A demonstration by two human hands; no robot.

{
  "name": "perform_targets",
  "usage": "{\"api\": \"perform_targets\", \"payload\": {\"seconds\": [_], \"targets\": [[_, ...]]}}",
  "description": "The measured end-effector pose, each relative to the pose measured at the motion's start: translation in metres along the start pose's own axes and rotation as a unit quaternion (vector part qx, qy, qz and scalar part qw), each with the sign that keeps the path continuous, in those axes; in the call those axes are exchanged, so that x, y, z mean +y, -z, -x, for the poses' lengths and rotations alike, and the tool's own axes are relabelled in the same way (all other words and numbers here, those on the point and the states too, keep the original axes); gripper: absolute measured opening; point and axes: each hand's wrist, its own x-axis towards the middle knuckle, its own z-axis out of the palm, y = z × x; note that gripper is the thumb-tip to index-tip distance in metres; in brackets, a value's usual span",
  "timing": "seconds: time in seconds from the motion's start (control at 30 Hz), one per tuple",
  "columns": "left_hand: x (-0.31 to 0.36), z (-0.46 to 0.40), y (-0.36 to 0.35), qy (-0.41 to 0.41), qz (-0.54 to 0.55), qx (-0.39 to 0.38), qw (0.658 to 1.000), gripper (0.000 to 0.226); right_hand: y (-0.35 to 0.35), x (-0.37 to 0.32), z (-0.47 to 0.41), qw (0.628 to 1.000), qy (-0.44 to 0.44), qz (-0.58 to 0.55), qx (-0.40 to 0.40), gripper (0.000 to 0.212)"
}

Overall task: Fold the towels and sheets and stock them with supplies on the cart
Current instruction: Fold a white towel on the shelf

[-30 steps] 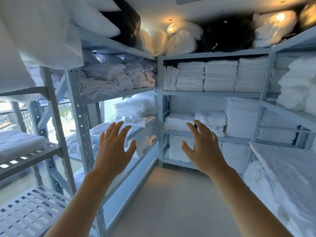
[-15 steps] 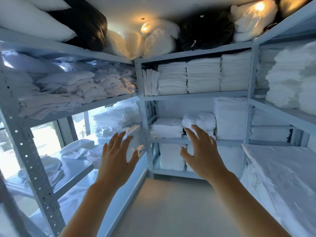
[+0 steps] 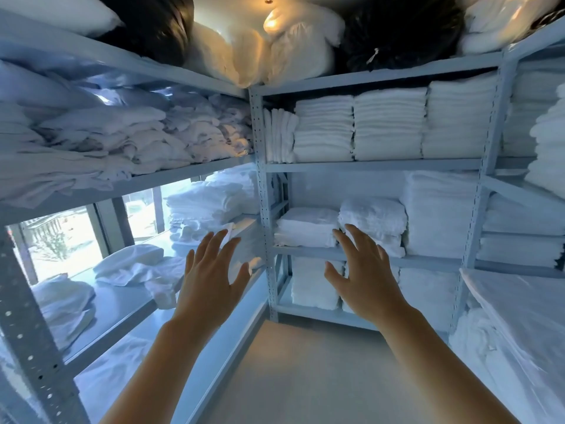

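Both hands, left hand (image 3: 211, 283) and right hand (image 3: 363, 280), had fingers spread, empty; a one-sided pull might have toppled the apparently loose towel stack (image 3: 373, 221) off the shelf (image 3: 428, 262) edge.

Cool bluish daylight floods in through the window (image 3: 70, 240) at the left, blown out white, while a warm ceiling lamp (image 3: 269, 1) glows overhead. The wide lens bends the edges (top corners smear with blur).
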Motion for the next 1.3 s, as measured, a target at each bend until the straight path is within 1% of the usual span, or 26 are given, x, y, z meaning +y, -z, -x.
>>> {"api": "perform_targets", "payload": {"seconds": [0.37, 0.63, 0.83, 0.93, 1.03, 1.1, 1.2, 1.3], "targets": [[-0.129, -0.120, -0.086, 0.003, 0.029, -0.014, 0.999, 0.065, -0.114, -0.014, -0.150, 1.000, -0.004, 0.028, -0.014, 0.069], [-0.217, -0.179, -0.127, 0.003, 0.036, -0.016, 0.999, 0.054, -0.181, -0.035, -0.229, 0.999, -0.007, 0.039, -0.013, 0.067], [-0.272, -0.195, -0.140, 0.042, 0.036, -0.005, 0.998, 0.051, -0.226, -0.058, -0.278, 0.999, 0.019, 0.044, -0.024, 0.066], [-0.298, -0.200, -0.144, 0.057, 0.033, 0.006, 0.998, 0.056, -0.250, -0.069, -0.300, 0.998, 0.034, 0.036, -0.034, 0.066], [-0.325, -0.203, -0.151, 0.080, 0.022, 0.016, 0.996, 0.051, -0.277, -0.079, -0.322, 0.997, 0.052, 0.025, -0.050, 0.066], [-0.345, -0.203, -0.157, 0.099, 0.013, 0.026, 0.995, 0.050, -0.297, -0.085, -0.339, 0.996, 0.068, 0.012, -0.062, 0.067], [-0.372, -0.203, -0.165, 0.138, -0.007, 0.032, 0.990, 0.056, -0.332, -0.098, -0.370, 0.992, 0.098, -0.004, -0.079, 0.066], [-0.398, -0.206, -0.174, 0.176, -0.032, 0.038, 0.983, 0.051, -0.369, -0.111, -0.404, 0.986, 0.142, -0.022, -0.090, 0.065]]}}
